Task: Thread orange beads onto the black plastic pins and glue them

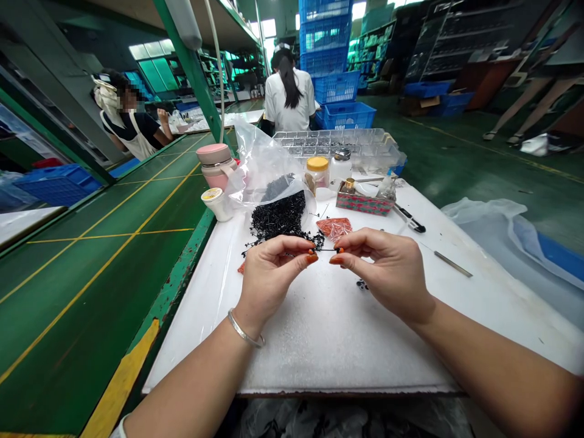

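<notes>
A thin black piece [325, 249] stretches level between my two hands above the white tabletop [319, 340]. Its left end is pinched between thumb and forefinger of my left hand [274, 274], which has a bracelet at the wrist. My right hand [387, 267] pinches the other end, where a bit of orange and black shows at the fingertips. Just behind the hands lies a heap of small black parts [280, 216], spilling from a clear plastic bag [264, 158]. A clear bag of small orange parts [335, 227] sits beside it. Several small dark rings [362, 285] lie under my right hand.
Behind the heap stand a pink cup [216, 164], a white tub [216, 205], a yellow-lidded jar [317, 172] and a patterned box [365, 202]. A cutter [410, 219] and metal strip [453, 264] lie right. A divided tray [337, 143] is farther back; people sit beyond.
</notes>
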Demonstrator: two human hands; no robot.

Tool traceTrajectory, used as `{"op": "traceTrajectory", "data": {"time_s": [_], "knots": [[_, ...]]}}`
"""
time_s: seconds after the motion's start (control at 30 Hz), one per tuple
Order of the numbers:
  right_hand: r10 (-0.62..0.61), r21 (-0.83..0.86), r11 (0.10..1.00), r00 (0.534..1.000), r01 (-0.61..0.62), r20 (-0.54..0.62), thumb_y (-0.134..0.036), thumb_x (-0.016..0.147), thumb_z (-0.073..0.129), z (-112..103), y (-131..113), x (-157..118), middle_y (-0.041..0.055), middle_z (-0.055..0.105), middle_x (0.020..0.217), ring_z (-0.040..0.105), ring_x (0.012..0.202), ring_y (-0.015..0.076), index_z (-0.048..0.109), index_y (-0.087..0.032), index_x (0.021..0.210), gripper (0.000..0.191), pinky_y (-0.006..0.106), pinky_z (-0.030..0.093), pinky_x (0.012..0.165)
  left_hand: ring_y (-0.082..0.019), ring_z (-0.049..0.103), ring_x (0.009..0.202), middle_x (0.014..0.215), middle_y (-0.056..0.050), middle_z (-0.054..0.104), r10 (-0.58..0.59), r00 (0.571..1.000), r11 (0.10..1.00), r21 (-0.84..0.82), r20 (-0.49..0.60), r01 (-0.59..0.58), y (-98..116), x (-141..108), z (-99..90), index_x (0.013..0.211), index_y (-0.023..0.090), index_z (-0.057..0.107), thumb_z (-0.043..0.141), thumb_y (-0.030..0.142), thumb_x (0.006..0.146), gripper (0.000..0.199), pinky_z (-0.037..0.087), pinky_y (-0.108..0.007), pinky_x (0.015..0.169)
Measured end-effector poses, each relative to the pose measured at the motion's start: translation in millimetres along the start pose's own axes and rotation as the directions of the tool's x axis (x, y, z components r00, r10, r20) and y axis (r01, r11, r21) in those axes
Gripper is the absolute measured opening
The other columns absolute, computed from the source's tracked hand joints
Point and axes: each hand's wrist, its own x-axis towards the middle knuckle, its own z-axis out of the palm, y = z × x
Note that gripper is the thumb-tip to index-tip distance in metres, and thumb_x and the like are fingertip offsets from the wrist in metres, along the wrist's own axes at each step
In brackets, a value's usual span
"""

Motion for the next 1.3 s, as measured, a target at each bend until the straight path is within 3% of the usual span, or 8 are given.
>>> {"op": "traceTrajectory", "data": {"time_s": [0.33, 0.87, 1.3], "knots": [[0.000, -0.003, 1.000, 1.000, 0.000, -0.001, -0.025, 0.073, 0.080, -0.4, -0.5, -0.4, -0.0003, 0.072, 0.070, 0.065, 0.059, 0.0111, 0.072, -0.018, 0.080, 0.013, 0.023, 0.054, 0.057, -0.011, 0.067, 0.077, 0.083, 0.001, 0.074, 0.035, 0.999, 0.998, 0.054, -0.008, -0.034, 0.0, -1.4, -0.3, 0.082, 0.023, 0.076, 0.080, 0.022, 0.072, 0.011, 0.053, -0.020, 0.069], [0.052, 0.040, 0.998, 0.998, -0.052, 0.018, -0.028, 0.073, 0.079, -1.1, -1.7, -0.9, 0.0014, 0.071, 0.069, 0.064, 0.058, 0.0139, 0.071, -0.018, 0.075, 0.013, 0.027, 0.054, 0.055, -0.016, 0.069, 0.075, 0.082, -0.004, 0.075, -0.004, 1.000, 0.999, 0.054, -0.025, 0.005, 2.6, -2.8, 0.5, 0.079, 0.018, 0.077, 0.082, 0.026, 0.069, 0.014, 0.056, -0.024, 0.068], [0.024, 0.011, 1.000, 1.000, -0.024, 0.019, -0.029, 0.073, 0.080, -0.7, -1.2, -2.4, 0.0009, 0.071, 0.070, 0.064, 0.058, 0.0130, 0.071, -0.018, 0.075, 0.014, 0.026, 0.054, 0.056, -0.014, 0.069, 0.072, 0.080, -0.002, 0.075, -0.010, 1.000, 1.000, -0.002, -0.019, 0.010, 4.4, -3.8, 2.4, 0.080, 0.018, 0.076, 0.081, 0.023, 0.070, 0.012, 0.057, -0.022, 0.068]]}}
